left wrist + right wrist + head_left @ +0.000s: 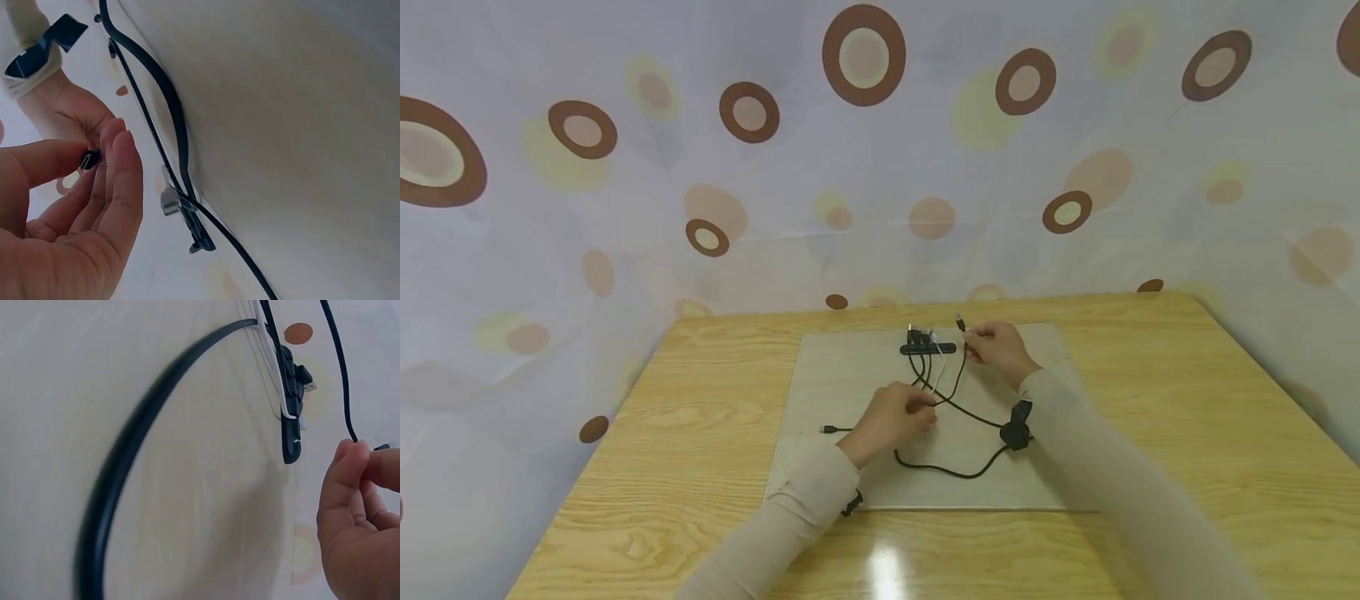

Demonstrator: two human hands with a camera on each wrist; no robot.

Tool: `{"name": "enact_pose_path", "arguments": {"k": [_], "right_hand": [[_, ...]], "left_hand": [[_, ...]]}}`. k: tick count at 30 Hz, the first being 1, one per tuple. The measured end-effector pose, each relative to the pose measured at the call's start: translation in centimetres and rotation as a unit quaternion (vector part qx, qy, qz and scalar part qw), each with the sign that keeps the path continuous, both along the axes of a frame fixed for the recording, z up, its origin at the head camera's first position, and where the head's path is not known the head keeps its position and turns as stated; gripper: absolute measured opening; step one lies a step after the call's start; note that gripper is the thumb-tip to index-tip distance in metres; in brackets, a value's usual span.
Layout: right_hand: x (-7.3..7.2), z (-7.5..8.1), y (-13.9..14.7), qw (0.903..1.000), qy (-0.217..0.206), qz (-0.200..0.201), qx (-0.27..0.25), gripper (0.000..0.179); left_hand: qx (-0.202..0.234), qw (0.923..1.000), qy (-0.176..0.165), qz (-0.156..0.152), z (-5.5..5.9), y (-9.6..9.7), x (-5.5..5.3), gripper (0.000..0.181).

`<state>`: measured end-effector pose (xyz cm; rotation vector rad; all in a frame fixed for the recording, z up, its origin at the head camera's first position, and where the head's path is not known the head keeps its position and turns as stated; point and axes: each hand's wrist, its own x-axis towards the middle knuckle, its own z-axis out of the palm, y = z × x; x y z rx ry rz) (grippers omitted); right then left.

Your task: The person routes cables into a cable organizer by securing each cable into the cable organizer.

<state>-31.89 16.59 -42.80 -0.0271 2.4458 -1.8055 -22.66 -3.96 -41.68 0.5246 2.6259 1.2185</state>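
Observation:
My right hand pinches a black USB cable just below its plug, which points up beyond the fingertips. Lower and to the left, my left hand is near the other stretch of that cable. A small black connector with a metal tip shows between its thumb and fingers in the left wrist view. Between the hands and the wall lies a black cable organizer strip holding several plugs and a white cable. In the right wrist view, an unfilled slot shows near the end of the strip.
A pale board lies on the wooden table under the cables. One more black plug rests on the board left of my left hand. A thick black cable loops across the front. Patterned cloth rises behind.

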Motion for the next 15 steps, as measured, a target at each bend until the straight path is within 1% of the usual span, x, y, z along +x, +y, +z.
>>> {"name": "enact_pose_path", "arguments": {"k": [4, 7, 12, 15], "right_hand": [[-0.5, -0.5, -0.3, 0.9997, -0.008, -0.007, 0.021, 0.031], [-0.8, -0.9, -0.4, 0.9984, -0.002, -0.010, 0.056, 0.030], [-1.3, -1.3, -0.5, 0.9930, 0.008, -0.008, 0.118, 0.028], [-1.2, -1.3, -0.8, 0.9905, 0.009, -0.012, 0.137, 0.028]], "left_hand": [[0.001, 1.0000, 0.002, 0.006, 0.0, -0.5, 0.0, 0.022], [0.003, 1.0000, -0.001, 0.008, 0.1, -0.8, 0.1, 0.023], [-0.014, 0.9998, -0.004, 0.016, 0.4, -0.9, -0.1, 0.022], [-0.017, 0.9995, -0.011, 0.022, 0.5, -0.9, -0.2, 0.021]]}}
